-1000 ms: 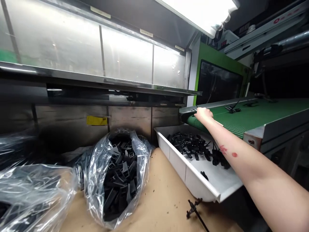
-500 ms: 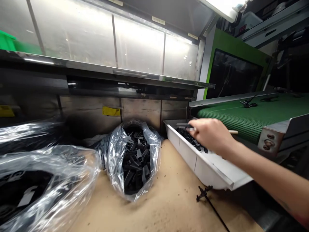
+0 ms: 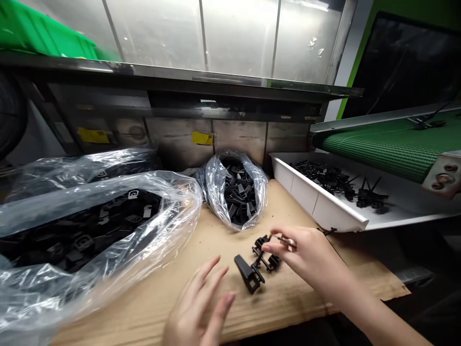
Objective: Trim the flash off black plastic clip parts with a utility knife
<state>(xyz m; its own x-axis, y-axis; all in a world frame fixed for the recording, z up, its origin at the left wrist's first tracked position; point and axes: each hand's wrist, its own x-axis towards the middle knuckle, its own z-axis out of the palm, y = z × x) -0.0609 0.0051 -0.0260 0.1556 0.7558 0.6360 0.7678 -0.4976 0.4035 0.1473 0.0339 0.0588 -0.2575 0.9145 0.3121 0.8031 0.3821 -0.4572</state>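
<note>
My right hand [image 3: 306, 250] pinches the edge of a cluster of black moulded plastic parts on a sprue [image 3: 257, 259], just over the front of the table. A thin metal tool [image 3: 286, 240], its kind unclear, also lies in its fingers. One long, wedge-shaped black piece [image 3: 247, 271] forms the left end of the cluster. My left hand [image 3: 198, 302] is just left of that piece, fingers spread, touching nothing. Behind the hands stands a clear plastic bag [image 3: 259, 192] filled with loose black plastic pieces [image 3: 239, 190].
At the right, a white tray [image 3: 298, 197] holds more black moulded parts [image 3: 334, 180] beneath a green conveyor belt [image 3: 378, 149]. Large clear bags [image 3: 180, 192] of black parts cover the table's left side. A metal shelf [image 3: 234, 79] crosses behind, bearing a green bin [image 3: 46, 29].
My right hand has come from the white tray to the table front, with the black sprue cluster now at its fingers. My left hand has entered view. The camera has turned left and down.
</note>
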